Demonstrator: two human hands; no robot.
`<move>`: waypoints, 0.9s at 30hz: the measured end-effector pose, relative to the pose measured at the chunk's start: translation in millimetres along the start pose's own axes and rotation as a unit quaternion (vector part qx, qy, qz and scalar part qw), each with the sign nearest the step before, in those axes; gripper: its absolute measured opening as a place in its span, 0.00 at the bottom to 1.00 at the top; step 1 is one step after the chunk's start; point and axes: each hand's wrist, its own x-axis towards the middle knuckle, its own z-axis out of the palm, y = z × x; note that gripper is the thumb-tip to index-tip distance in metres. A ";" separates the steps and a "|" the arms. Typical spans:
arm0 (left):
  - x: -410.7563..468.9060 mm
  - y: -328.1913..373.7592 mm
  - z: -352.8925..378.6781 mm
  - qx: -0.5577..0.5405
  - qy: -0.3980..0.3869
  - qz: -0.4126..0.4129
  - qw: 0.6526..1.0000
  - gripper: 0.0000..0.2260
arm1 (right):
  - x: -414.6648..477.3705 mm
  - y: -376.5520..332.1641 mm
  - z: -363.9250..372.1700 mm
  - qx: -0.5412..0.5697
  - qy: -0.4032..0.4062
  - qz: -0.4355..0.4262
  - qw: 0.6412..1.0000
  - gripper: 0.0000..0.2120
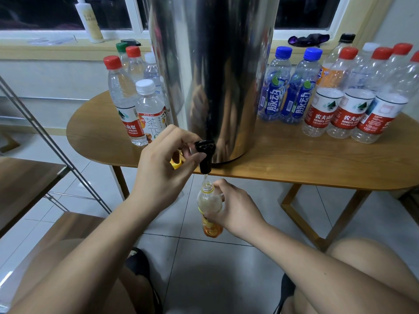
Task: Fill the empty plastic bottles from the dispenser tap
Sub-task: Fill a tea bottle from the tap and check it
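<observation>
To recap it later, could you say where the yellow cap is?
Head view: yellow cap on the table edge, left of the tap, partly behind the left hand.

Dispenser (213, 71) centred on table (294, 159), bottles either side, open bottle (209, 208) (below table edge) under tap (205, 155)

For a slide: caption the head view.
Left hand grips the dispenser tap while right hand holds an open bottle beneath it.
</observation>
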 end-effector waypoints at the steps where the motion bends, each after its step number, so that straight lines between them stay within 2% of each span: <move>1: 0.0 -0.1 -0.1 0.000 0.000 0.000 1.000 0.08 | 0.1 0.1 0.3 0.002 0.001 0.000 1.000 0.28; 27: 0.0 1.2 -0.2 -0.004 -0.002 -0.005 1.000 0.09 | 0.0 1.7 -0.1 -0.006 -0.002 -0.001 1.000 0.30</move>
